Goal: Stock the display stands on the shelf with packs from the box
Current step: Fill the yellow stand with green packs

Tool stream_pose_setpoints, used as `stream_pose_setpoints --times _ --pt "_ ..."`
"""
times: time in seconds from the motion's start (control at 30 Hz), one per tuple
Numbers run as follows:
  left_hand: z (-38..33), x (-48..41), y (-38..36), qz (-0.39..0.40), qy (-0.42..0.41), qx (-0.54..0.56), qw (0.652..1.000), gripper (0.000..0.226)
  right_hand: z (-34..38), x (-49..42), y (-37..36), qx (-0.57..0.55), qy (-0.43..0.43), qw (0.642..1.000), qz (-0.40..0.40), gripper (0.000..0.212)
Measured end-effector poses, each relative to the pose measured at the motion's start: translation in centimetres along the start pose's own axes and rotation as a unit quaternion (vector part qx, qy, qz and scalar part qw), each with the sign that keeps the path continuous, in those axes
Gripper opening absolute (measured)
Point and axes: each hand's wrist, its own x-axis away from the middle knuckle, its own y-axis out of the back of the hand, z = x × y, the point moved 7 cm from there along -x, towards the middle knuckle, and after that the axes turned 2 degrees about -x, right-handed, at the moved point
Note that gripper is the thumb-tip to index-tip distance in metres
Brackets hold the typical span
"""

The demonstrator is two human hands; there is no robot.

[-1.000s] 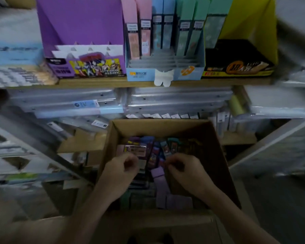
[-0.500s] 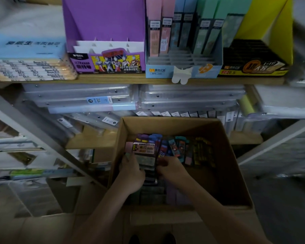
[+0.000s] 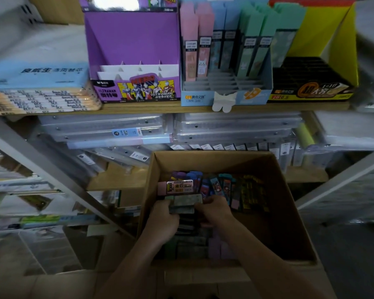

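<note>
1. Two hands are down inside the box [image 3: 289, 212], which is set below the front edge of the shelf [image 3: 160, 108].
2. A small greyish stack of packs [image 3: 185, 205] is held between them. It is toward the left wall of the box, about midway between the near and far walls.
3. On the left hand [image 3: 163, 221], the fingers are curled round the stack's left end. On the right hand [image 3: 217, 212], the fingers are curled against its right end. Exact fingertip placement is lost in the dim light.
4. More upright packs [image 3: 216, 186] are stood along the far side of the box, and flat ones are seen by the near wall.
5. Handling, as judged: the packs are thin sleeves, light and fairly stiff along their length. The glossy faces mean a loose stack is likely to slide or fan out.
6. Hold, as judged: the stack is best squeezed across both short ends, as now, and kept squared. Light pressure is enough, and the thin sleeves could be dented by more.
7. Targets on the shelf:
   - The purple stand [image 3: 134, 50] is shown with white dividers at its front.
   - The blue stand [image 3: 225, 91] has tall packs in its back rows only.
   - The yellow stand [image 3: 311, 83] is at the right end, with a black tray.
8. Which stand this stack belongs in cannot be told, because the print is unreadable.
</note>
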Motion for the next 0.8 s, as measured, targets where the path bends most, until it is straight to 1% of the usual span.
stream_pose_setpoints --times 0.13,0.2,0.3,0.43,0.5,0.6,0.67,0.8 --pt "-0.1 0.2 0.1 -0.007 0.0 0.059 0.998 0.037 -0.4 0.0 -0.2 -0.066 -0.048 0.997 0.004 0.017" --pt "-0.2 0.3 0.0 -0.003 0.001 0.071 0.997 0.04 -0.3 -0.1 -0.2 -0.095 -0.064 0.993 0.006 0.021" --pt "-0.2 0.4 0.1 0.001 0.008 0.08 0.997 0.04 -0.2 0.0 -0.3 -0.137 -0.077 0.987 0.018 0.021" --pt "0.1 0.3 0.1 -0.001 0.018 0.083 0.996 0.044 0.0 0.1 -0.5 -0.138 -0.087 0.986 0.03 0.024" --pt "0.2 0.3 0.1 -0.002 0.017 0.085 0.996 0.042 0.2 0.3 -0.6 -0.139 -0.095 0.985 0.04 0.026" --pt "0.1 0.3 0.1 -0.001 0.015 0.081 0.997 0.046 0.5 0.7 -0.9 -0.157 -0.101 0.981 0.055 0.021" --pt "0.1 0.4 0.0 -0.004 0.014 0.082 0.997 0.047 0.5 0.9 -0.9 -0.163 -0.104 0.979 0.059 0.022" --pt "-0.1 0.6 -0.1 -0.004 0.015 0.1 0.995 0.041 0.4 1.3 -0.7 -0.173 -0.105 0.978 0.057 0.022"
